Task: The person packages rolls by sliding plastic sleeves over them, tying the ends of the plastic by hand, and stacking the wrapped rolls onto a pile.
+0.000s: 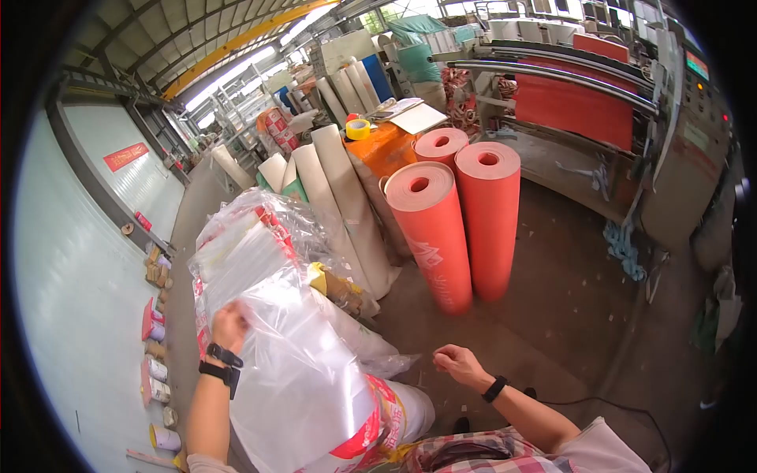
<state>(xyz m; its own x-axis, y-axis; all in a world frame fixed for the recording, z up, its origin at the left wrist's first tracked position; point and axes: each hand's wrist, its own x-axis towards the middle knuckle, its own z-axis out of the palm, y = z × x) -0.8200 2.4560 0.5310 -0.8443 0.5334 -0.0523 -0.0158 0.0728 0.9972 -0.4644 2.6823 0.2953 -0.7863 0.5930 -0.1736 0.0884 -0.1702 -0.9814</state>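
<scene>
**Clear plastic film (296, 347) touched at its left edge by the left hand (230, 325)**

The film is spread over a bulky bundle from the left-centre of the frame to the bottom edge, its surface creased and shiny. The left hand is blurred, and whether the film is pinched between its fingers cannot be told. Red-and-white printed wrapping (369, 435) is seen at the near end of the bundle.

The right hand (460, 366) is held at the lower centre, apart from the film, with its fingers curled; whether the fingertips meet cannot be told. A dark band is worn on each wrist.

Three red rolls (430, 244) are stood on end, close together, right of centre. Pale rolls (347, 189) are leaned beyond the bundle, and a roll of yellow tape (359, 135) is set on an orange cover (386, 150) beside a white board (419, 118). At the upper right, a red sheet (576, 106) is hung on a machine fitted with a control panel (697, 88). Tins (164, 438) are lined along the wall at the lower left.
</scene>
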